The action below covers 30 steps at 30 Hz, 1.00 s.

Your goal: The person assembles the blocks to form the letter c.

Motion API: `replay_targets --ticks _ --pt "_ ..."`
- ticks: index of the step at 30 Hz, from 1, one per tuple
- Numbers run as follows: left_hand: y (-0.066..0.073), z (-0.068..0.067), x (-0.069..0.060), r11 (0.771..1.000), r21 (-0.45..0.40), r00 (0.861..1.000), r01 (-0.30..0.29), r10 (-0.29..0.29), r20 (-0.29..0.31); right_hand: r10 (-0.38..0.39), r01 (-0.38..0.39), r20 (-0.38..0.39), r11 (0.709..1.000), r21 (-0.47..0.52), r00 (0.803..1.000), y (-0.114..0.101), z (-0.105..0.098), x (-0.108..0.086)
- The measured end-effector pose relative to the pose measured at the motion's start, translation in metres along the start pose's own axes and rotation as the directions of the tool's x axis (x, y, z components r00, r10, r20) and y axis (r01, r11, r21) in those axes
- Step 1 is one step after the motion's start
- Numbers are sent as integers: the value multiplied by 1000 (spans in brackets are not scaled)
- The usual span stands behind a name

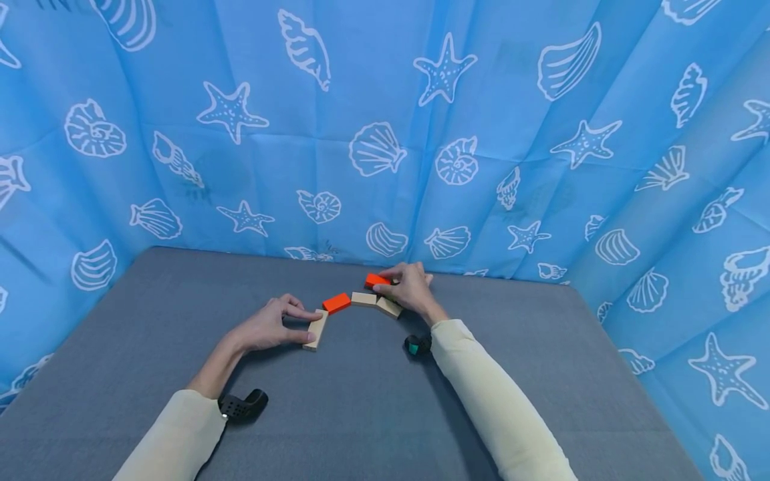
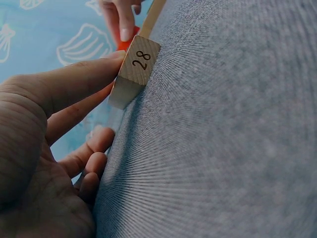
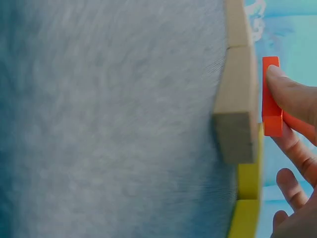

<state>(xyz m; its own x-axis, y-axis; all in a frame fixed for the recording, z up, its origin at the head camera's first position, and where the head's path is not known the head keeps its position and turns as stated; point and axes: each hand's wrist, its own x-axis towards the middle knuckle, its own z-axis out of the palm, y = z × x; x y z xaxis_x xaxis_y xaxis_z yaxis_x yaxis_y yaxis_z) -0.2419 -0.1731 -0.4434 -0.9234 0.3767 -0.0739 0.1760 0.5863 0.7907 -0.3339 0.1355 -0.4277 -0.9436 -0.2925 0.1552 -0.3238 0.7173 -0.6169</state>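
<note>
A pale wooden block (image 1: pixel 316 331) lies at the left end of a curved row on the grey cloth. My left hand (image 1: pixel 267 325) holds it between thumb and fingers. Its end face (image 2: pixel 139 62) carries the number 28 in the left wrist view. Thumb and fingers of my right hand (image 1: pixel 412 288) pinch an orange-red block (image 3: pixel 269 106), raised off the table behind the row's right part. Between the hands, the row has another orange-red block (image 1: pixel 336 304) and two pale wooden blocks, one straight (image 1: pixel 363 299) and one slanted (image 1: pixel 389 307).
Yellow blocks (image 3: pixel 247 218) stand beyond the wooden ones in the right wrist view; my right hand mostly hides them from the head view. A blue curtain (image 1: pixel 385 194) with white shells hangs behind the grey table (image 1: pixel 349 414). Dark wrist devices (image 1: pixel 243 405) sit near both wrists.
</note>
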Motion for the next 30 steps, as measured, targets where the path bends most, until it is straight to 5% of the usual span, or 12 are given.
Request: replay_targets --ticks 9,18,24,30 --pt "1 1 0 1000 -1 1000 -2 2 2 -101 100 10 992 80 995 -22 -10 -26" --pt "1 0 1 1000 19 1000 7 -7 -1 -169 148 185 981 124 968 -52 7 -71" --pt "1 -1 0 1000 22 1000 7 -7 -4 -171 132 266 979 157 949 -59 23 -89" --pt "2 0 1 1000 19 1000 20 -20 1 -124 85 278 985 149 953 -60 34 -97"
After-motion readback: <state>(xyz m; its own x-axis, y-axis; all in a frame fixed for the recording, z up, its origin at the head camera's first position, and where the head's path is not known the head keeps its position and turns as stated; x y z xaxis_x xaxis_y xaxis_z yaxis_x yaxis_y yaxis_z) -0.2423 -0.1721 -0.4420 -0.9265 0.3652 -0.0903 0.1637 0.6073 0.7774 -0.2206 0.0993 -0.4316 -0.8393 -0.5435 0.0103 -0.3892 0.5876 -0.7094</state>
